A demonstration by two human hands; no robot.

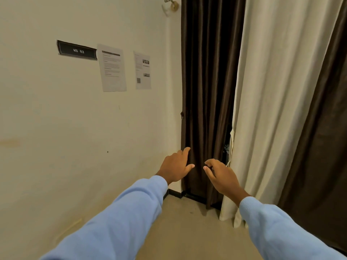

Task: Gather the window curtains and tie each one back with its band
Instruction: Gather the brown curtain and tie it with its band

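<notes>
Faced a wall (75, 119) with a WS 03 sign (78, 51) and two papers (113, 68) at left. Held left hand (175, 166) at the left edge of the hanging brown curtain (208, 91), fingers (185, 152) loosely spread, gripping nothing. Held right hand (220, 175) before its folds, fingers loosely curled, empty, beside the cream curtain (272, 109).

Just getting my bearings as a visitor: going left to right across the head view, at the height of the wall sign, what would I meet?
black WS 03 sign → larger printed sheet → smaller printed sheet → dark brown curtain → cream curtain → second dark brown curtain
</notes>
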